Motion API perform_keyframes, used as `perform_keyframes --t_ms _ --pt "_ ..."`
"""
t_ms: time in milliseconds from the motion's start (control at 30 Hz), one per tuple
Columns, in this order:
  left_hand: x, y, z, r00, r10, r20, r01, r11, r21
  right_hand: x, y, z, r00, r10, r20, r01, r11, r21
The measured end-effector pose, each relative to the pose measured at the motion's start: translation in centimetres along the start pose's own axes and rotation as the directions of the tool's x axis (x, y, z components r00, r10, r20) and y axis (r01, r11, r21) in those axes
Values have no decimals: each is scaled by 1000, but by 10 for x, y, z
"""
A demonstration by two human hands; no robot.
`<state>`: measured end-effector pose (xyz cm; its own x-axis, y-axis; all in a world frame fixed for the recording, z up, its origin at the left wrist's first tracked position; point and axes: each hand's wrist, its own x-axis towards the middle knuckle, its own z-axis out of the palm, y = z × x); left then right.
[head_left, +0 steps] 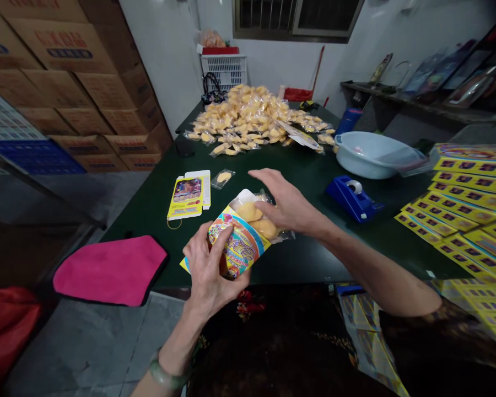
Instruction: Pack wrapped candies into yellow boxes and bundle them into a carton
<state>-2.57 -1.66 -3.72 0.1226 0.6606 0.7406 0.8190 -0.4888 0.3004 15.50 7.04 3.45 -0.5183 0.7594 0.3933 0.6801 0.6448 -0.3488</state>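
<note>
My left hand [213,264] is wrapped around a yellow printed carton [242,251], which is tilted with its open end up and to the right. Yellow snack pieces in clear wrappers [250,211] show at that opening, partly inside the carton. At the opening is my right hand [287,204], its thumb pressed on the wrapped snacks and its index finger stretched out; the other fingers are mostly hidden. A single wrapped snack [224,177] lies just beyond the carton. Left of it rests a flattened yellow carton [187,196].
A big heap of wrapped snacks [252,116] covers the table's far end. To the right are a blue tape dispenser [349,199], a pale blue basin [370,157] and stacked flat cartons [471,204]. A pink pad [111,270] juts out at left, near brown boxes [66,49].
</note>
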Motion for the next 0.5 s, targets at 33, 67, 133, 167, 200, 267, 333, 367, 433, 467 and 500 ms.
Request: perform_keyframes --t_ms 33,67,133,167,200,267,333,367,433,467,500 --pt "0 0 0 1000 -2 -7 2 1000 -5 1 -3 2 999 -21 -28 22 1000 22" --pt "0 1 1 1000 -7 -10 7 1000 -9 1 -7 4 997 -52 -56 53 998 19" --pt "-1 2 3 1000 -29 -3 29 999 -15 0 -17 9 988 -128 -87 126 992 -20" --pt "-2 2 5 999 -43 5 44 999 -21 -1 -21 10 982 -158 -106 156 987 -21" --pt "-2 2 7 998 -58 7 59 998 -34 -2 -24 8 974 -172 -148 175 985 4" --pt "-3 0 9 995 -97 -19 96 993 -69 -4 -27 -1 942 -145 -302 184 977 106" --pt "-2 -2 9 985 -156 -69 147 981 -129 -9 -26 -14 884 -61 -464 166 968 189" --pt "-2 -3 7 975 -195 -106 176 971 -164 -12 -23 -20 858 -21 -514 146 968 205" --pt "1 -4 4 945 -277 -175 232 942 -241 -22 -14 -25 839 18 -543 99 978 186" --pt "1 -5 2 928 -309 -209 246 928 -279 -27 -7 -25 845 32 -533 64 985 160" --pt "1 -6 2 912 -331 -244 250 918 -308 -33 4 -22 858 55 -511 17 991 135"
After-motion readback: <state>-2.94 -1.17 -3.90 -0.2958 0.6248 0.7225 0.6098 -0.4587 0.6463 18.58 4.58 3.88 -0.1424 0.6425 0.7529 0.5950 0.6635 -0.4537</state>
